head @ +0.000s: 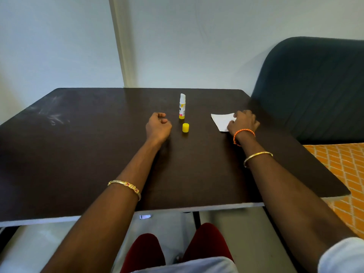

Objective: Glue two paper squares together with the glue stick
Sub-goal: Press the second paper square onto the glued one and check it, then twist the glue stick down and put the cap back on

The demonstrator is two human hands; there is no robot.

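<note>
Resting on a dark brown table [78, 154], my two bare arms reach toward the middle of the frame. My left hand [158, 127] sits just left of centre, fingers curled into a loose fist, holding nothing. Just right of it stands the glue stick [182, 106], upright and uncapped, white on top with a yellow base. Its yellow cap [185, 128] stands apart on the table, slightly lower in the frame. At centre right, my right hand [243, 123] lies palm down with fingers spread over white paper [221, 120], pressing it flat; I cannot tell whether it is one sheet or two. An orange thread bracelet [243, 134] circles my right wrist. A dark blue chair [315, 85] fills the upper right.
</note>
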